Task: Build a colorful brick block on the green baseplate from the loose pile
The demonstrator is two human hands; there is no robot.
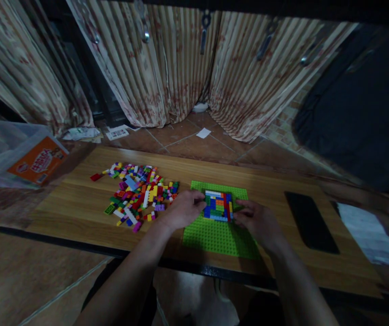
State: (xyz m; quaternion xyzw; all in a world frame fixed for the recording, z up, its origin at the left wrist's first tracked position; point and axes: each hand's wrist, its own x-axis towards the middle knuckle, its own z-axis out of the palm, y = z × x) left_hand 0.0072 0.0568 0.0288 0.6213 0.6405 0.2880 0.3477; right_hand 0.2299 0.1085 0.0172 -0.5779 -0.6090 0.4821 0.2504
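A flat, many-coloured build of toy bricks (219, 206) sits on the upper part of a green studded baseplate (221, 237). My left hand (186, 209) is at the build's left edge, its fingers curled and the tips against the bricks. On the opposite side, my right hand (257, 221) has its thumb and fingers bent around the right edge, beside a long red brick (227, 209). Shadow hides exactly how the fingertips meet the bricks. A loose heap of mixed bricks (143, 192) lies left of my left hand.
The wooden table (82, 208) has a dark front edge. A black flat phone-like slab (311, 222) lies right of the baseplate, with white paper (372, 233) farther right. A clear plastic box (21, 156) with an orange label stands at far left. Striped curtains (181, 68) hang behind.
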